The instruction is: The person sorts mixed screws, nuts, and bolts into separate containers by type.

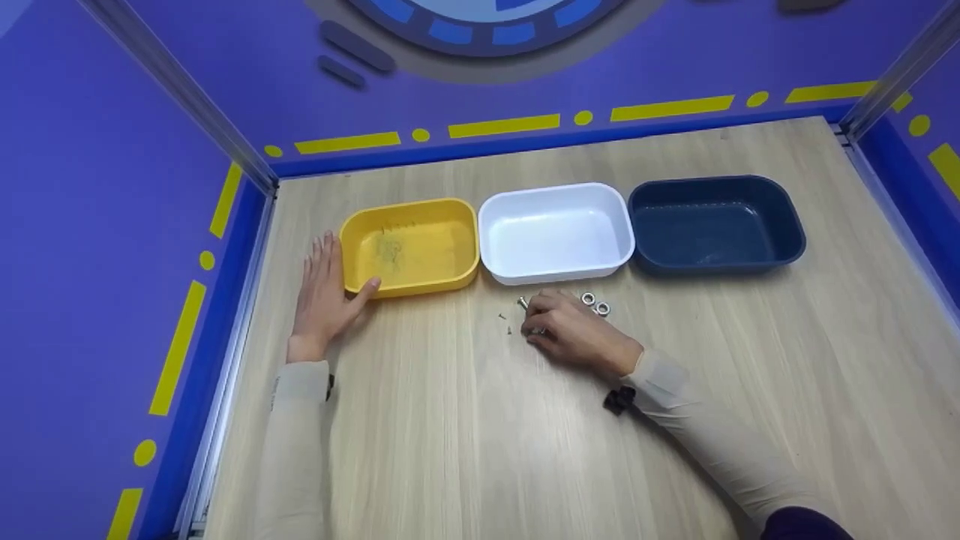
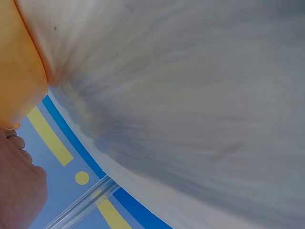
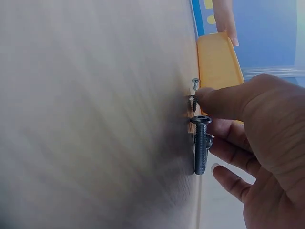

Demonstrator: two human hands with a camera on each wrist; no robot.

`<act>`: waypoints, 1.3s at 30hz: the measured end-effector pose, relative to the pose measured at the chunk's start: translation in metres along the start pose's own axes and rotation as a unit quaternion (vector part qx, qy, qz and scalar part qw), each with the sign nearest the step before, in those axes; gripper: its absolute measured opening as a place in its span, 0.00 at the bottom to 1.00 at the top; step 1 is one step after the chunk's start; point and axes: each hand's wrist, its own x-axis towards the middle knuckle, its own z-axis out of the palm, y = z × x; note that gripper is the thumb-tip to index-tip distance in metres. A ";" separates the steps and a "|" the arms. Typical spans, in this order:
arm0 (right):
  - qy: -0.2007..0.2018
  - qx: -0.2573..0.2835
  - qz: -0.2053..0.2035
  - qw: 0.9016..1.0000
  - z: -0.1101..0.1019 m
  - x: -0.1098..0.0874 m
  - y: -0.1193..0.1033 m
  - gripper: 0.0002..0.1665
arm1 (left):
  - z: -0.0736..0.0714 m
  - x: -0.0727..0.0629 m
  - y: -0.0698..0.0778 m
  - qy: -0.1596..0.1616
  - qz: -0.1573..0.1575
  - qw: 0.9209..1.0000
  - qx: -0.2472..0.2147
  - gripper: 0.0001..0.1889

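My left hand (image 1: 324, 295) rests against the left end of the yellow bin (image 1: 461, 281), fingers straight along its side and thumb over the front rim. My right hand (image 1: 574, 330) is low at the table in front of the white bin (image 1: 555, 275), fingers bent among small hardware. A bolt (image 3: 200, 148) lies close by its thumb and index finger; I cannot tell whether they pinch it. Another bolt (image 1: 523, 302) shows beyond the fingertips. Two small screws (image 1: 502, 316) lie just left of the hand. Two ring-shaped nuts (image 1: 603, 308) lie behind its knuckles.
A dark blue bin (image 1: 716, 266) stands right of the white one, all three side by side in a row. Dark marks show on the yellow bin's floor. Blue panels (image 1: 480, 97) with yellow dashes enclose the wooden table (image 1: 450, 420) at the back and sides.
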 end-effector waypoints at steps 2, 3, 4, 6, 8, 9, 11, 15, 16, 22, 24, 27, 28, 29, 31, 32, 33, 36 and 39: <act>-0.005 -0.008 -0.001 1.000 0.001 0.001 -0.001 0.05 | 0.000 -0.001 0.000 -0.001 -0.001 1.000 0.001 0.57; -0.009 -0.012 -0.001 1.000 0.001 0.001 -0.001 0.05 | 0.000 -0.001 -0.001 -0.002 0.000 1.000 0.001 0.57; -0.010 -0.014 -0.002 1.000 0.002 0.001 -0.001 0.05 | 0.000 -0.002 -0.001 -0.003 -0.001 1.000 0.001 0.57; -0.011 -0.015 -0.006 1.000 0.003 0.002 -0.001 0.04 | 0.000 -0.003 0.000 -0.004 -0.001 1.000 0.001 0.57; -0.007 -0.012 -0.013 1.000 0.003 0.003 -0.001 0.04 | 0.000 -0.004 0.000 -0.004 0.000 1.000 0.000 0.56; -0.004 -0.010 -0.017 1.000 0.004 0.003 -0.001 0.04 | -0.001 -0.004 0.000 -0.004 0.000 1.000 0.000 0.56; 0.002 -0.008 -0.026 1.000 0.005 0.004 -0.001 0.04 | -0.001 -0.004 0.000 -0.004 0.001 1.000 0.000 0.56; 0.008 -0.007 -0.040 0.999 0.006 0.006 0.000 0.05 | -0.001 -0.004 -0.001 -0.007 0.000 1.000 0.002 0.56; 0.008 -0.007 -0.042 0.999 0.006 0.006 0.000 0.05 | -0.001 -0.004 -0.001 -0.008 -0.001 1.000 0.002 0.56; 0.015 -0.007 -0.043 0.999 0.006 0.010 -0.001 0.05 | -0.002 -0.003 -0.001 -0.008 -0.004 1.000 -0.003 0.56; 0.021 -0.011 -0.047 0.999 0.006 0.012 -0.001 0.05 | -0.002 -0.002 0.000 -0.008 -0.003 1.000 -0.005 0.56; 0.026 -0.015 -0.050 0.998 0.006 0.013 -0.001 0.05 | -0.003 -0.002 0.000 -0.010 -0.001 1.000 -0.007 0.56; 0.028 -0.015 -0.052 0.998 0.006 0.013 -0.001 0.04 | -0.003 -0.002 0.000 -0.011 0.000 1.000 -0.006 0.56; 0.029 -0.014 -0.051 0.998 0.006 0.013 -0.002 0.04 | -0.004 -0.002 0.000 -0.011 0.001 1.000 -0.005 0.56; 0.030 -0.012 -0.050 0.998 0.005 0.014 -0.002 0.04 | -0.004 -0.001 -0.001 -0.012 0.003 1.000 0.001 0.56; 0.029 -0.011 -0.050 0.998 0.005 0.014 -0.002 0.03 | -0.004 -0.001 -0.001 -0.012 0.004 1.000 0.004 0.57; 0.030 -0.011 -0.049 0.998 0.004 0.014 -0.003 0.03 | -0.004 0.000 -0.001 -0.012 0.005 1.000 0.008 0.57; 0.029 -0.008 -0.047 0.998 0.001 0.015 -0.004 0.03 | -0.004 0.002 -0.001 -0.009 0.010 1.000 0.017 0.57; 0.030 -0.004 -0.049 0.998 -0.004 0.018 -0.005 0.02 | -0.005 0.004 0.001 -0.006 0.014 1.000 0.020 0.56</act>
